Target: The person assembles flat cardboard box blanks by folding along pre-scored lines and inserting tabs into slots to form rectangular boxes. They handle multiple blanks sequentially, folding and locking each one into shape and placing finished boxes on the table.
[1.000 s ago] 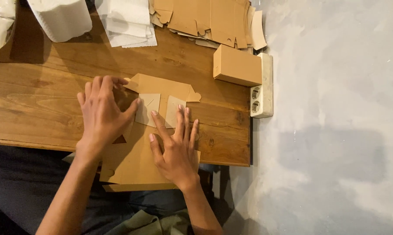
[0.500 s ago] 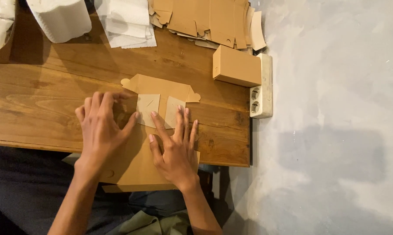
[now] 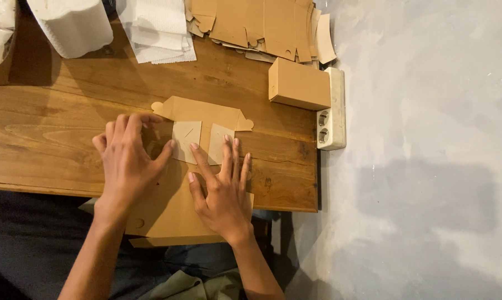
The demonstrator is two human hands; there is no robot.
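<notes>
The left hand (image 3: 130,166) had slid a little toward the table's near edge since the earlier frames, while the right hand (image 3: 222,191) had hardly moved. Both lay flat with fingers spread, gripping nothing, pressing on the flat cardboard cutout (image 3: 198,119) that sat on the wooden table (image 3: 51,116) and overhung its near edge. A folded cardboard box (image 3: 299,84) stood well apart, beside a white power strip (image 3: 331,111).

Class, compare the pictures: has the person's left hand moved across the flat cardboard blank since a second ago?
Yes. The left hand slid slightly toward the person, away from the folded cardboard box, which stayed put.
</notes>
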